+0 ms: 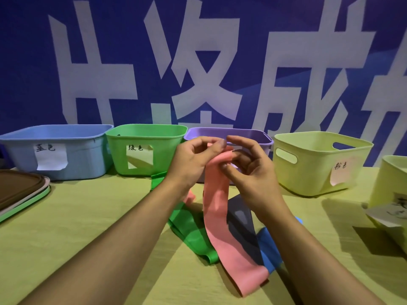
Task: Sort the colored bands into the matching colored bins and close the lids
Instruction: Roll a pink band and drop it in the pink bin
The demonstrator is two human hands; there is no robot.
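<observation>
Both hands hold the top end of a pink band raised in front of the purple bin. My left hand pinches it from the left, my right hand from the right. The band hangs down and its lower end trails on the table. Under it lie a green band, a dark grey band and a blue band. Along the back stand a blue bin, a green bin and a pale yellow bin with a paper label.
A stack of lids, brown on top with green beneath, lies at the left edge. Another pale yellow bin with a paper label stands at the far right. A blue banner wall rises right behind the bins. The table wears a yellow-green cloth.
</observation>
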